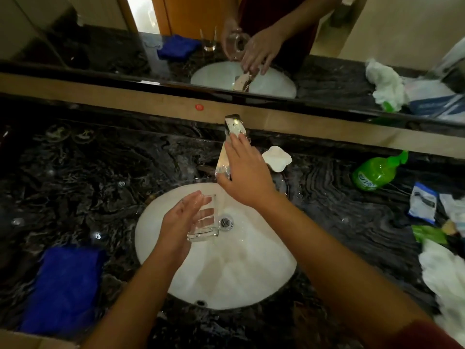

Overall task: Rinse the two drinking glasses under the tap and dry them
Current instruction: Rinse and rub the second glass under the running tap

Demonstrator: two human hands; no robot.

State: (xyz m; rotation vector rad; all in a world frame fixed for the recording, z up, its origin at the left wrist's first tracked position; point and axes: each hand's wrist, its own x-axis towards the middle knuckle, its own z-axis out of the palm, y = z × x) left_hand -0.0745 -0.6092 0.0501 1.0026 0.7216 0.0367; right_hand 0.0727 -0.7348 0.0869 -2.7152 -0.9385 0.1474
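My left hand (pixel 177 222) grips a clear drinking glass (pixel 204 224) over the white sink basin (pixel 239 278). The glass is tilted, its thick base toward me and its rim toward the tap. A thin stream of water falls just past the rim toward the drain (pixel 225 222). My right hand (pixel 246 175) rests flat on the chrome tap (pixel 234 124), fingers lying along the lever and thumb beside the spout. A second glass (pixel 210 41) shows only as a reflection in the mirror, standing upright next to the blue cloth. On the counter itself it is hidden from me.
A folded blue cloth (pixel 63 285) lies on the dark marble counter (pixel 88 177) at the left. A white soap dish (pixel 276 158) sits right of the tap. A green bottle (pixel 375 172), packets (pixel 422 202) and crumpled white cloth (pixel 442 275) crowd the right side.
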